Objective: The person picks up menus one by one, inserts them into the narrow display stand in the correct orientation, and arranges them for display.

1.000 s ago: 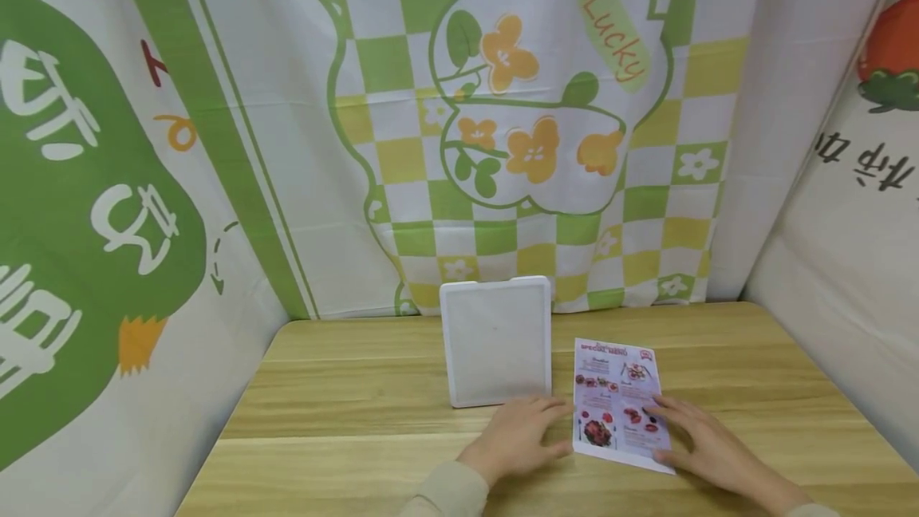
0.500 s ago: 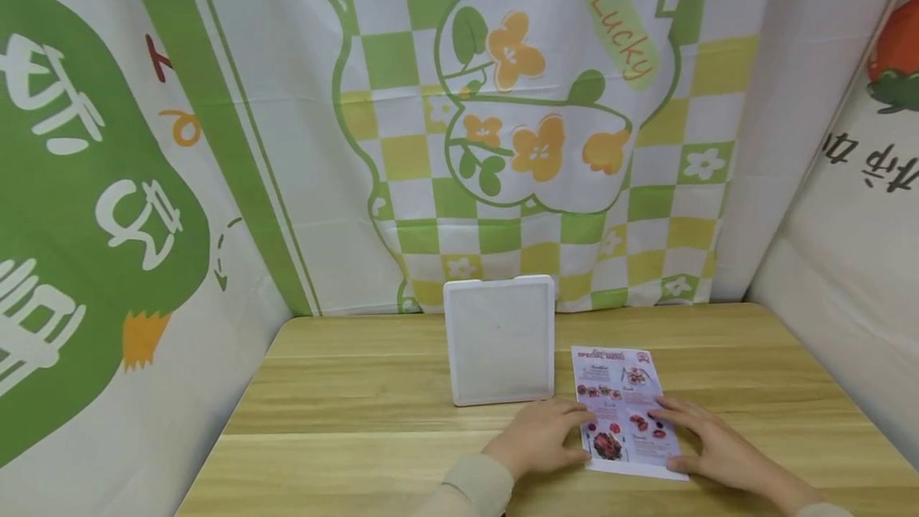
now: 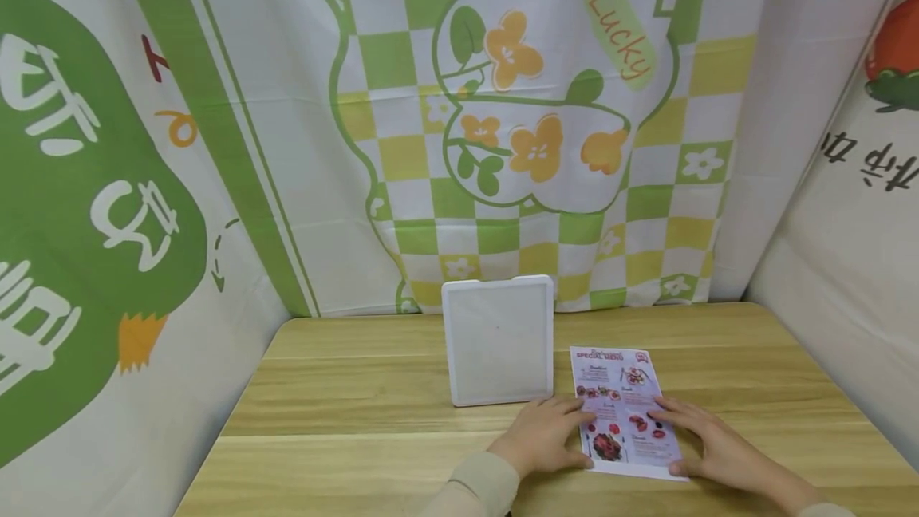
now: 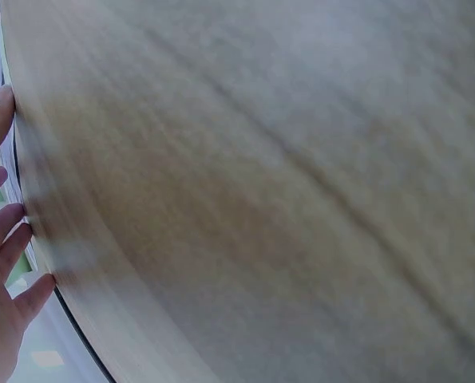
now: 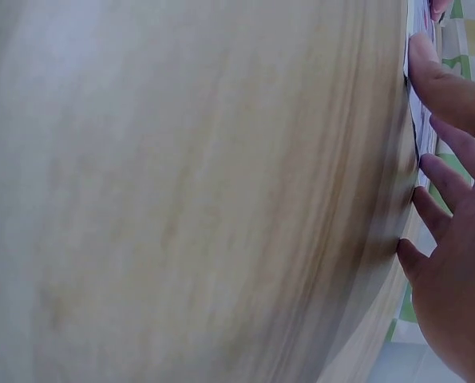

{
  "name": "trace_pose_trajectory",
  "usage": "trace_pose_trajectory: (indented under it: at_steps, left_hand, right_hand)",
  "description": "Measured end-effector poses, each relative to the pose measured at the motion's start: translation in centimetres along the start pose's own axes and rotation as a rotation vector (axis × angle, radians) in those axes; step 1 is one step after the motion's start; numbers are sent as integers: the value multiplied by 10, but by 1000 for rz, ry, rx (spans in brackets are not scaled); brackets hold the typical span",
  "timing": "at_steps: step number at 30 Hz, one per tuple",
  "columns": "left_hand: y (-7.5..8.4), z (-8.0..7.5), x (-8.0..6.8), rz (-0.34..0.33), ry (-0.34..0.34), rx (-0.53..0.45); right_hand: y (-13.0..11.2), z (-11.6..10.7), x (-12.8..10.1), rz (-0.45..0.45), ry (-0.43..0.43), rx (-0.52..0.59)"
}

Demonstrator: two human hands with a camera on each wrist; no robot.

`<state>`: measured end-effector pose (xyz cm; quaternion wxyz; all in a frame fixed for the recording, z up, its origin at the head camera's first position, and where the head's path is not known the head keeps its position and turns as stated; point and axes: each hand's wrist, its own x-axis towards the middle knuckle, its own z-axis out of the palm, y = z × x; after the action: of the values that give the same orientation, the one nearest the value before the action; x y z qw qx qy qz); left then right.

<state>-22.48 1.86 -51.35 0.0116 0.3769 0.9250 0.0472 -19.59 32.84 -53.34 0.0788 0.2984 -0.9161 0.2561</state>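
Nearest the camera, the person's left hand lies with straight, relaxed fingers on the left edge of the glossy printed menu leaflet with red food pictures, and the right hand lies the same way on its right edge; neither hand curls round or pinches the sheet. Both press it flat on the pale wooden table. The wrist views show little beyond blurred table grain and spread fingers at the frame's edge, which agrees with flat, open hands.

The step in hand looks like squaring up and steadying the leaflet between the two palms. Any lift from here would call for the fingertips to get under an edge, since thin paper lying flat offers nothing to pinch; sliding it needs even pressure from both sides so it does not skew or crease.

Just beyond the left hand's fingertips stands the white square panel with a raised rim, upright and apart from the leaflet. Behind it hangs the green-and-yellow checked flower cloth.

Against the picture a second back, the leaflet lies slightly more to the right and straighter, and both hands have closed in on it
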Motion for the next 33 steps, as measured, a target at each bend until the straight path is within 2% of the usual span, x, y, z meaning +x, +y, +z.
trace_pose_trajectory:
  at_steps: [10, 16, 23, 27, 30, 33]
  left_hand:
    - [1, -1, 1, -12, 8, -15]
    - [1, -1, 1, -15, 11, -21]
    - [2, -2, 0, -16, 13, -27]
    - [3, -2, 1, -23, 14, -24]
    - [4, -2, 1, -35, 18, -27]
    - [5, -3, 2, -47, 25, -26]
  right_hand:
    - [-2, -2, 1, 35, -35, 21]
    - [1, -4, -1, 8, -55, 12]
    - [0, 0, 0, 4, -12, -30]
    - [-3, 2, 0, 9, 36, -104]
    - [-5, 2, 0, 43, 63, -115]
    - [-7, 1, 0, 108, 63, -72]
